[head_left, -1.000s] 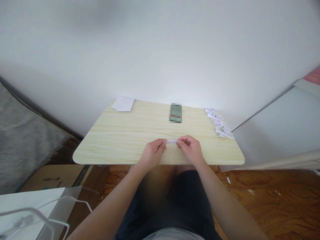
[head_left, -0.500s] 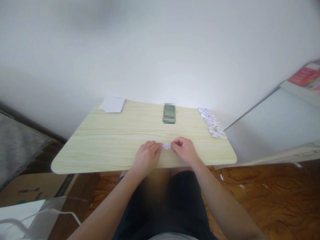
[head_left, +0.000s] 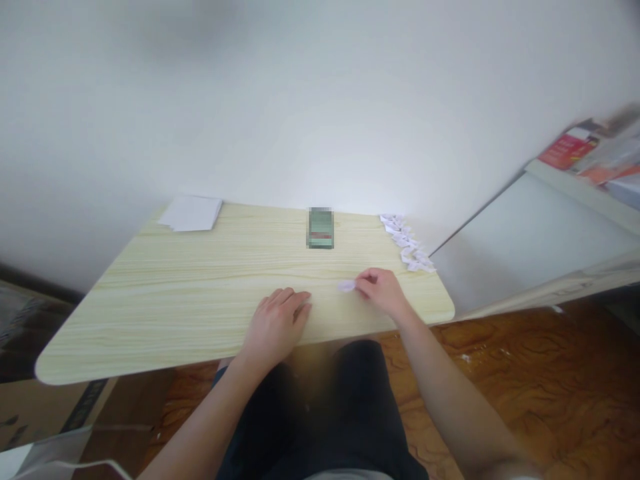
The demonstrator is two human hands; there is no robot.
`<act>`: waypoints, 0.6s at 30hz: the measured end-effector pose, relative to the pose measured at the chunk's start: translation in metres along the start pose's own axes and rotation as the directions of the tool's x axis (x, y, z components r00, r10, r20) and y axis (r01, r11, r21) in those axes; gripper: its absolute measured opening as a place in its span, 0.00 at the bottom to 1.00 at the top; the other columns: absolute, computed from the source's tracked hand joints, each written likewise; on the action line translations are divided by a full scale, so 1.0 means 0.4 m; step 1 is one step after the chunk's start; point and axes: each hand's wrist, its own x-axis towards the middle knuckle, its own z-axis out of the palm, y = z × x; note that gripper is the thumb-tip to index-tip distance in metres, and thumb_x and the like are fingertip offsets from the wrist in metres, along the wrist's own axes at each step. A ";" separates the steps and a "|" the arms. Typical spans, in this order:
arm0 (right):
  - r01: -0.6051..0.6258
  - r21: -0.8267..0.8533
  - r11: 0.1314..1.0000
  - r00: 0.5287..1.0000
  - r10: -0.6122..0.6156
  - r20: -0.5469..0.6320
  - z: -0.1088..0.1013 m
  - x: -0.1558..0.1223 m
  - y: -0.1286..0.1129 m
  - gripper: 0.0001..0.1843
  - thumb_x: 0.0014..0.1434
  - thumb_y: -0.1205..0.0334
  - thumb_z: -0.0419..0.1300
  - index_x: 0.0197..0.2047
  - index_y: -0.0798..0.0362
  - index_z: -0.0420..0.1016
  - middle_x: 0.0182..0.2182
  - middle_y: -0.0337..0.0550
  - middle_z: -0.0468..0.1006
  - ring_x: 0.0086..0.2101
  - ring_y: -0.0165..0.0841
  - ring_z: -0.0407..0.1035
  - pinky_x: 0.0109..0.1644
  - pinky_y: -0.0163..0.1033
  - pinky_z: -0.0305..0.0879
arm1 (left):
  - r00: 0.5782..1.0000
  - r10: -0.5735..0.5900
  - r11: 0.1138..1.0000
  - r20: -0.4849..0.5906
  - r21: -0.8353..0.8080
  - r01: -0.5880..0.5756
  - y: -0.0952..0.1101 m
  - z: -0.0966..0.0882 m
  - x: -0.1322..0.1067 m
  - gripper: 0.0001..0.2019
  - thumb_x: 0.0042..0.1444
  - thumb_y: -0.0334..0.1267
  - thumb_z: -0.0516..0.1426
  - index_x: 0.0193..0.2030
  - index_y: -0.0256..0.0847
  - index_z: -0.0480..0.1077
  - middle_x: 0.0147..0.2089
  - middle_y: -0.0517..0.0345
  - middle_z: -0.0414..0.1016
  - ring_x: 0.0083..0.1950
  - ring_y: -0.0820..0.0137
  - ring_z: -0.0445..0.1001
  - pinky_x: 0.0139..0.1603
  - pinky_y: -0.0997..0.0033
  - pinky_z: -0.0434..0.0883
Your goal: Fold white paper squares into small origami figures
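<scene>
A small folded piece of white paper (head_left: 346, 286) is pinched in the fingertips of my right hand (head_left: 383, 293), just above the light wooden table (head_left: 190, 287). My left hand (head_left: 277, 323) lies flat on the table near its front edge, fingers stretched out, holding nothing. A gap separates the two hands. A row of several small folded white paper pieces (head_left: 406, 243) lies along the table's right rear edge, a little beyond my right hand.
A stack of white paper sheets (head_left: 191, 213) sits at the table's far left corner. A small green blurred object (head_left: 321, 228) lies at the back middle. A white wall rises behind, a white cabinet (head_left: 530, 240) stands at right, and wooden floor lies below.
Both hands held the folded paper together earlier. My left hand has let go and settled flat on the table, while my right hand carried the paper rightward. The view has swung to the right.
</scene>
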 end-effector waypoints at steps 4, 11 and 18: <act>-0.113 0.077 0.991 0.971 0.126 -0.203 -0.206 0.021 0.086 0.08 0.54 0.58 0.66 0.35 0.54 0.81 0.28 0.45 0.82 0.26 0.33 0.74 0.31 0.39 0.74 | 1.000 -0.007 1.000 0.002 -0.014 0.007 -0.002 0.004 0.002 0.12 0.69 0.41 0.53 0.48 0.43 0.77 0.42 0.50 0.77 0.47 0.58 0.74 0.50 0.57 0.70; -0.376 0.078 0.923 0.865 0.380 -0.328 -0.469 0.018 0.233 0.12 0.64 0.57 0.66 0.45 0.58 0.78 0.41 0.49 0.81 0.36 0.34 0.76 0.41 0.43 0.77 | 1.000 0.003 1.000 0.004 0.008 -0.003 -0.004 0.007 0.006 0.12 0.69 0.42 0.53 0.47 0.43 0.76 0.41 0.51 0.77 0.47 0.58 0.74 0.50 0.57 0.70; -0.484 0.011 0.875 0.840 0.468 -0.274 -0.521 0.041 0.284 0.20 0.69 0.54 0.62 0.60 0.54 0.72 0.57 0.50 0.75 0.51 0.41 0.74 0.54 0.52 0.75 | 1.000 -0.001 1.000 0.014 -0.006 0.001 -0.002 0.002 0.012 0.12 0.68 0.43 0.53 0.46 0.43 0.77 0.40 0.52 0.77 0.46 0.58 0.75 0.50 0.59 0.70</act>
